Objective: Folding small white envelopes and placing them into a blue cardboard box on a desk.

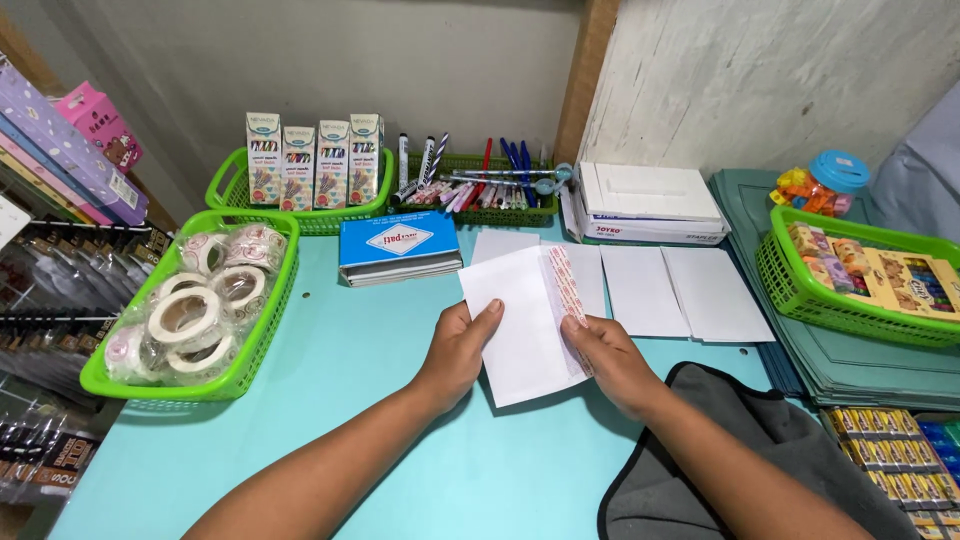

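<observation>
Turquoise tabletop (330, 400) carries everything, and the white envelope (520, 325) near its middle serves as the landmark. Left of the envelope sits a green basket of tape rolls (190, 310); behind it lie a blue booklet stack (398, 248), a second green basket of pens (480, 185) and a white box (650, 200). Just right of the envelope, three more white envelopes (665, 290) lie flat in a row, seemingly finished or waiting, I cannot tell which. A dark grey cloth (730, 460) lies below and right of it. The left hand (455, 350) pinches the envelope's left edge, the right hand (610, 355) presses its red-patterned flap strip (566, 300), which looks not yet sealed.
</observation>
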